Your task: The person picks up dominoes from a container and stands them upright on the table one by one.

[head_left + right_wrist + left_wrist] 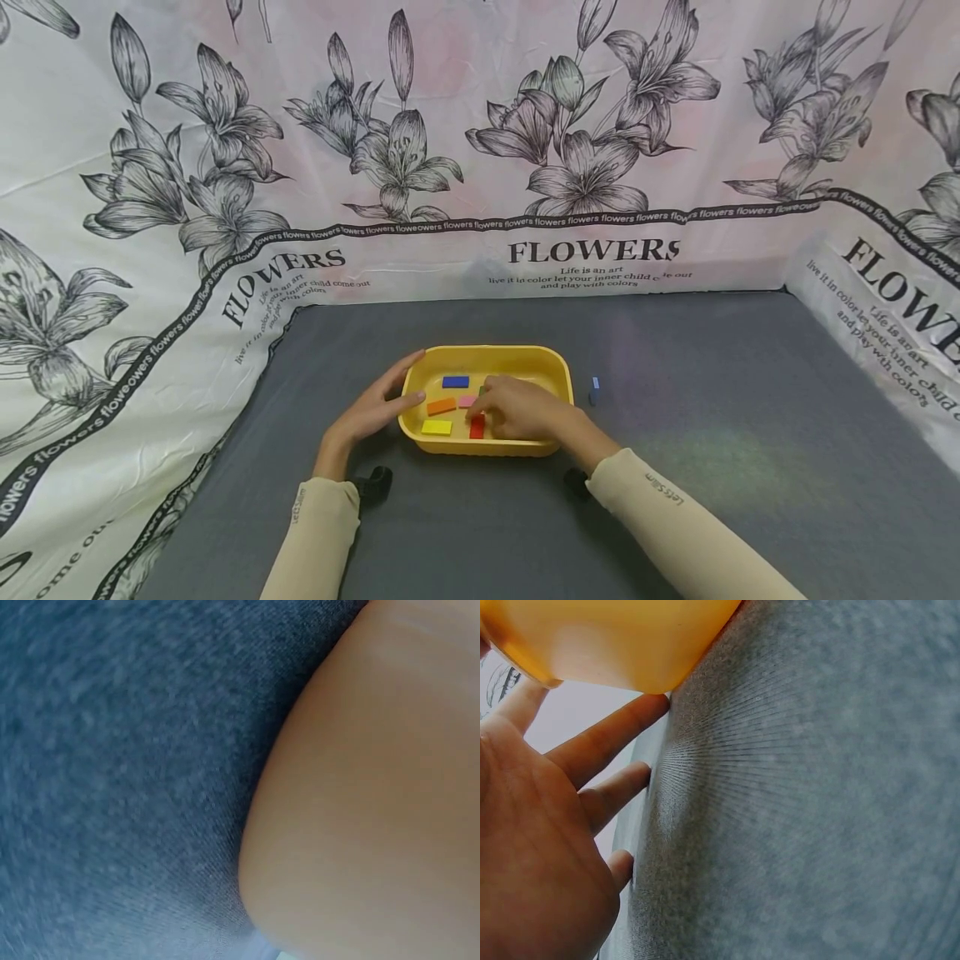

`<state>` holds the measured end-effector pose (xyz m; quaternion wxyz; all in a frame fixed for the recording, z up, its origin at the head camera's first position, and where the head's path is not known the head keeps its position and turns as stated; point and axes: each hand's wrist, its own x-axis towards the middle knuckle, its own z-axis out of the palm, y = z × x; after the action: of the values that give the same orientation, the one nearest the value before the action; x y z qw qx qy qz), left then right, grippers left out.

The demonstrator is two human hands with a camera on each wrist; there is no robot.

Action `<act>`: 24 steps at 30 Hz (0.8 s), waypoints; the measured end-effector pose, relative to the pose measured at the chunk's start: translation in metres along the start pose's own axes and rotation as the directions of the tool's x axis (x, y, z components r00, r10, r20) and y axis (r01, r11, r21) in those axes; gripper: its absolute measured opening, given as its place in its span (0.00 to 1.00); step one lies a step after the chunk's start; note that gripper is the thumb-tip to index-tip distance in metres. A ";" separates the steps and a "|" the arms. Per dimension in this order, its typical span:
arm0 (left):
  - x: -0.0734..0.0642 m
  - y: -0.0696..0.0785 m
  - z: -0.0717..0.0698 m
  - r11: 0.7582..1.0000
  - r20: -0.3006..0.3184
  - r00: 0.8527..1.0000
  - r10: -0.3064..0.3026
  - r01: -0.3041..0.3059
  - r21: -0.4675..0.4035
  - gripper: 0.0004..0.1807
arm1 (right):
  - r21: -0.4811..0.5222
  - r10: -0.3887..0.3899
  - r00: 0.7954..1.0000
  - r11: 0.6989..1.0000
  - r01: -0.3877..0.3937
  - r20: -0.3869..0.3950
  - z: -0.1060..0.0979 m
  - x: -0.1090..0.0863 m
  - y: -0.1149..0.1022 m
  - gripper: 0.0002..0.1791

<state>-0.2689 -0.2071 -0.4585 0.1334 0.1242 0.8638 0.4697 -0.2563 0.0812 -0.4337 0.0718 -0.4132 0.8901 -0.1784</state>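
Note:
A yellow plastic tray (487,447) sits on the grey cloth. My left hand (378,406) holds its left end, thumb over the rim and fingers along the outside wall. In the left wrist view the fingers of that hand spread beneath the tray wall (615,645). Inside the tray, my right hand (521,408) reaches down with bent fingers and pinches a red block (477,428) at its far end. Around it lie a blue block (455,382), an orange block (442,406), a yellow block (437,427) and a pink block (467,402). A green block is mostly hidden behind the fingers.
Right of the tray, a small blue piece (595,390) is on the grey cloth (690,400). Flower-printed sheets (450,167) rise behind and at both sides. Dark wrist cameras (372,486) show below the forearms. The right wrist view holds only cloth and blurred skin.

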 end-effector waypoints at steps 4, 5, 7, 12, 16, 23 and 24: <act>0.001 -0.001 0.000 1.000 -0.001 1.000 0.003 -0.003 -0.005 0.39 | -0.027 0.061 0.998 0.998 -0.062 -0.034 -0.001 -0.004 0.001 0.18; 0.001 -0.001 0.000 1.000 -0.001 1.000 0.004 -0.004 -0.007 0.39 | -0.032 0.077 0.996 0.996 -0.078 -0.044 -0.002 -0.005 0.001 0.17; 0.001 -0.002 0.000 1.000 -0.001 1.000 0.007 -0.007 -0.009 0.39 | -0.030 0.105 0.993 0.994 -0.107 -0.062 -0.003 -0.007 0.002 0.15; 0.001 -0.002 0.000 1.000 -0.001 1.000 0.001 -0.001 -0.006 0.39 | -0.013 0.122 0.990 0.992 -0.123 -0.067 -0.006 -0.009 0.002 0.14; 0.001 -0.001 0.000 1.000 -0.002 1.000 -0.004 0.004 -0.002 0.39 | 0.002 0.053 0.996 0.999 -0.053 -0.066 -0.006 -0.005 0.001 0.15; 0.001 -0.003 0.000 1.000 -0.001 1.000 0.001 -0.001 0.004 0.39 | 0.034 -0.044 0.998 0.998 0.046 -0.044 0.001 0.004 -0.002 0.13; 0.001 -0.003 0.000 1.000 -0.001 1.000 0.003 -0.003 0.003 0.38 | 0.035 -0.043 0.998 0.998 0.044 -0.035 0.002 0.005 -0.003 0.12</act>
<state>-0.2704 -0.2080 -0.4613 0.1323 0.1256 0.8643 0.4687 -0.2565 0.0749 -0.4340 0.0600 -0.4281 0.8787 -0.2026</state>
